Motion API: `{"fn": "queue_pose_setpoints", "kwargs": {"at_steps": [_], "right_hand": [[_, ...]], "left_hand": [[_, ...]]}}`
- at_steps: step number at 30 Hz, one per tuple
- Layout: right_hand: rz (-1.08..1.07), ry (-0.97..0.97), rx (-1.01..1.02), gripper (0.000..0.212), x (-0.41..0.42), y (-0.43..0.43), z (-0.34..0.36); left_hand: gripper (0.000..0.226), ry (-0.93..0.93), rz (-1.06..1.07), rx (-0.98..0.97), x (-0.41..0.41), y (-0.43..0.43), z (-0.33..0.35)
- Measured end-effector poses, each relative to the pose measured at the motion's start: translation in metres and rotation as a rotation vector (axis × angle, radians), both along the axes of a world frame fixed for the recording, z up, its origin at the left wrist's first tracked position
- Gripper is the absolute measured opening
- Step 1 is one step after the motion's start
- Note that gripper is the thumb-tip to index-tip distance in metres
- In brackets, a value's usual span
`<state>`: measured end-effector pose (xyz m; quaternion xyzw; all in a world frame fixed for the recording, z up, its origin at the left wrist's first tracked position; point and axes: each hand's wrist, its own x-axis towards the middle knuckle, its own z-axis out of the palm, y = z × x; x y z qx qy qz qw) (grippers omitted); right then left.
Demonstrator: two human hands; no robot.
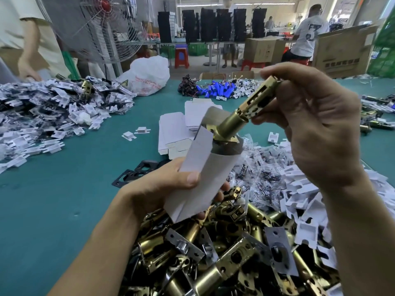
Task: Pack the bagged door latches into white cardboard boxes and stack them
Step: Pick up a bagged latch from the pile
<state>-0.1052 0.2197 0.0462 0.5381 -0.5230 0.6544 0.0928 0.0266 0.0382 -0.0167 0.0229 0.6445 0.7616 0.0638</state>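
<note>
The flimsy box [205, 167] is gripped at centre by the left hand [168, 186]; the latch [245, 116], judged heavy, stiff and slick, is pinched at its slotted tail by the right hand [316, 129].

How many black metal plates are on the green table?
2. One black plate lies just left of the left hand; the other sits behind it, by the white box. The hand may hide more.

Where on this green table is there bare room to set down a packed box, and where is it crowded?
Widest bare patch: the green table on the left, between the pile of white pieces, the black plates and the latch heap. A narrower strip lies between the flat boxes and the blue cylinders. The right side is crowded.
</note>
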Motion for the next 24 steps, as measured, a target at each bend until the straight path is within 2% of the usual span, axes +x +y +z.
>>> {"fn": "queue_pose_setpoints", "kwargs": {"at_steps": [2, 7, 13, 20, 24], "right_hand": [[-0.009, 0.030, 0.009, 0.028, 0.001, 0.001, 0.001], [0.011, 0.026, 0.110, 0.028, 0.006, -0.004, -0.002], [-0.099, 0.177, 0.333, 0.022, 0.018, -0.018, -0.014], [-0.266, 0.276, 0.587, 0.028, 0.022, -0.018, -0.012], [-0.377, 0.146, 0.426, 0.018, 0.017, -0.015, -0.012]], "left_hand": [[0.097, 0.002, -0.015, 0.006, 0.000, 0.002, 0.000], [0.063, 0.071, -0.083, 0.094, 0.001, 0.002, -0.001], [0.052, 0.146, -0.136, 0.175, -0.001, -0.006, -0.006], [0.076, 0.155, -0.055, 0.141, -0.008, -0.014, -0.016], [0.094, 0.195, 0.000, 0.238, -0.010, -0.016, -0.016]]}}
